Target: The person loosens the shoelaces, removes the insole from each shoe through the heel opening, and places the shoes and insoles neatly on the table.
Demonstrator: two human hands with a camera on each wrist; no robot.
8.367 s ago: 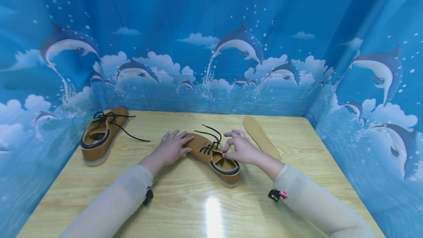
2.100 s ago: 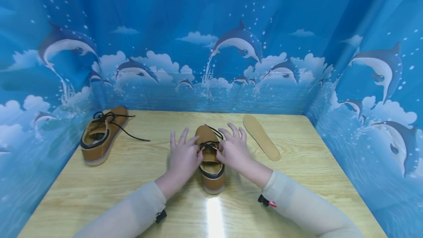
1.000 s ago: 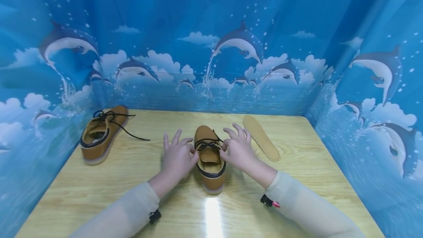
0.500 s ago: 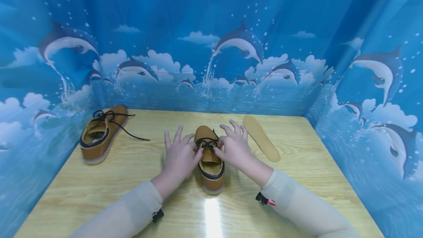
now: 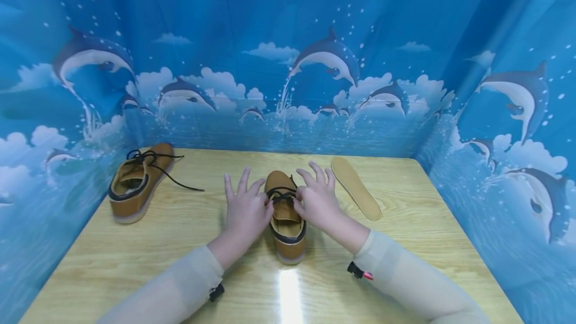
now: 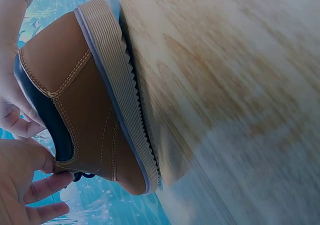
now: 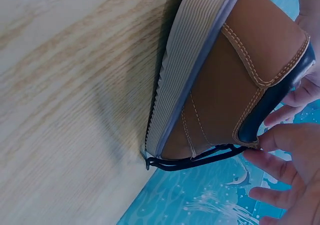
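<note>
A brown lace-up shoe [image 5: 291,251] with a dark collar stands in the middle of the table, toe pointing away. Its black laces [image 5: 282,194] cross over the tongue [image 5: 285,211]. At the left eyelet flap, my left hand [image 5: 245,214] pinches the edge between thumb and index finger, the other fingers raised. My right hand [image 5: 320,206] grips the opposite flap the same way. The left wrist view shows that hand's thumb [image 6: 37,157] on the flap's top corner. In the right wrist view, a loop of lace [image 7: 195,162] hangs toward the toe beside the right fingers [image 7: 272,167].
A second brown shoe [image 5: 130,210] stands at the far left of the wooden table [image 5: 180,259], one lace trailing right. A tan insole [image 5: 357,189] lies at the back right. A blue dolphin-print curtain [image 5: 252,29] encloses the back and sides.
Since the oldest frame, the shoe has turned from slanting to toe-away, and my left hand has left its toe for the flap. Lately both hands have drawn slightly inward with the flaps.
</note>
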